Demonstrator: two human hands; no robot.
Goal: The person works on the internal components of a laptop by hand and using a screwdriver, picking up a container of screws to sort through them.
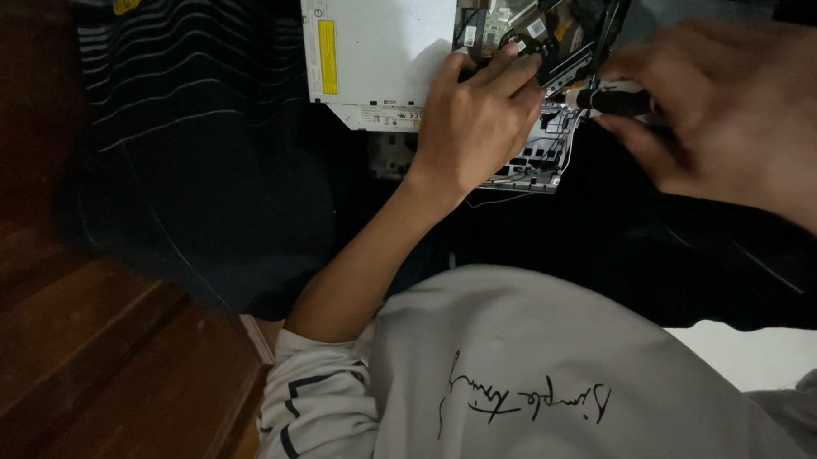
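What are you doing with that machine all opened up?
A person has an opened electronic device lying on a dark cloth. The left hand presses on its exposed insides beside a flat silver drive. The right hand holds a dark-handled screwdriver, its tip pointing toward the parts near the left fingers.

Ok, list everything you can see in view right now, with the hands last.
Opened device chassis: one, silver with exposed boards and wires, top centre.
White metal drive casing: one, white with a yellow sticker, top, left of the exposed boards.
Screwdriver: one, black handle, in the right hand, over the chassis edge.
Dark cloth: one, black with pale wavy lines, under the device.
Wooden floor: brown, lower left.
Sweatshirt: one, light grey, bottom centre.
Left hand: resting on the chassis.
Right hand: blurred, grip closed on the screwdriver.
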